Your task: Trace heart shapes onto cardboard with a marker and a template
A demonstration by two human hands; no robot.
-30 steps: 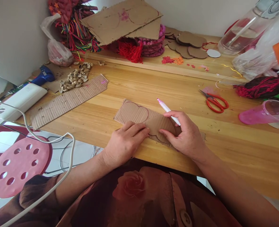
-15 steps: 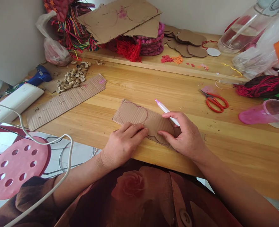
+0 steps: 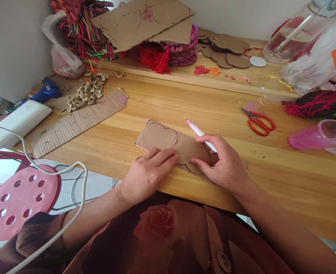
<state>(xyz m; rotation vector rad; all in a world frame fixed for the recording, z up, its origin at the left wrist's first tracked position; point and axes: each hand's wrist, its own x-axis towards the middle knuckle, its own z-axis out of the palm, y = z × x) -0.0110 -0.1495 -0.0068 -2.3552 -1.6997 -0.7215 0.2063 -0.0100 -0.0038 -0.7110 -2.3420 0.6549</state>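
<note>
My left hand (image 3: 151,169) rests at the near edge of a cardboard strip (image 3: 152,137), its bent fingers together and pressing on a scalloped cardboard cutout (image 3: 189,151) that lies on the strip. A drawn rounded outline shows on the strip's left part. In my right hand (image 3: 225,161) is a white marker (image 3: 198,131), its pink tip pointing up and left, clear of the cardboard. The right thumb touches the cutout. My right hand hides the right part of the cutout and most of the strip's right end.
Red-handled scissors (image 3: 260,121) lie to the right, near a pink cup (image 3: 313,136). At left are a long cardboard piece (image 3: 79,123), a heap of shells (image 3: 86,93), a white power bank (image 3: 21,121) and its cable. Cardboard cutouts (image 3: 232,43) are piled on the back ledge.
</note>
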